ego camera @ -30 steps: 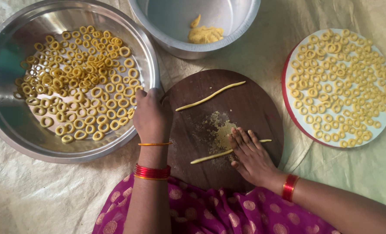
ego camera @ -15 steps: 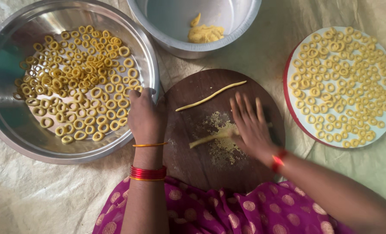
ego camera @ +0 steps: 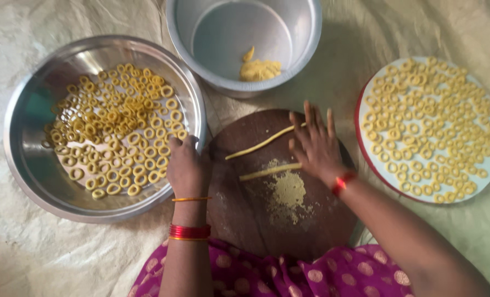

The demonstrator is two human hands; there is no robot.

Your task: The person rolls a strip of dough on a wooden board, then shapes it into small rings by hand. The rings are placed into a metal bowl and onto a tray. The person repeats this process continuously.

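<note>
A round dark wooden board (ego camera: 245,220) lies in front of me with two thin yellow dough ropes on it. My right hand (ego camera: 313,146) rests flat, fingers spread, on the right end of the nearer rope (ego camera: 267,172); the farther rope (ego camera: 261,144) lies just above, reaching to the fingers. A patch of yellow crumbs (ego camera: 288,192) sits below the ropes. My left hand (ego camera: 187,168) is curled with its knuckles up at the board's left edge, against the rim of a big steel bowl (ego camera: 25,170); I cannot see anything in it.
The steel bowl holds several small dough rings (ego camera: 113,132). A steel pot (ego camera: 289,55) at the top centre has a lump of yellow dough (ego camera: 258,69) inside. A round red-rimmed white plate (ego camera: 368,165) on the right is covered with rings. Pale cloth lies underneath.
My right hand has slid up and away across the board, rolling the nearer rope from the lower part toward the middle. The left hand has stayed at the bowl's rim.
</note>
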